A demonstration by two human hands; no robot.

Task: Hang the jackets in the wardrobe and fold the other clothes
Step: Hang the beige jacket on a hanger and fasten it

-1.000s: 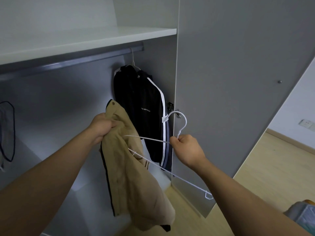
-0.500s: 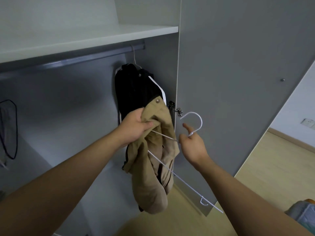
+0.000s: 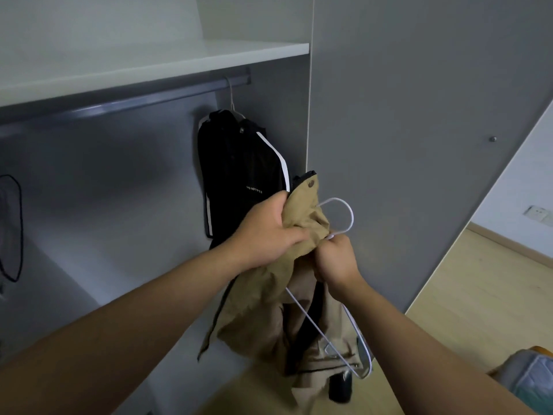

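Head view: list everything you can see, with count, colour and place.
tan jacket: one, tan, centre, before wardrobe
hanger: one, white, partly inside tan jacket
black jacket: one, black with white stripes, hanging on rail
rail: one, grey, under shelf
shelf: one, white, top
door: one, grey, open, right
floor: one, wood, lower right
socket: one, white, far-right wall
bundle: one, pale blue, lower-right corner
left grip: one, holds tan jacket near collar
right grip: one, holds hanger below hook
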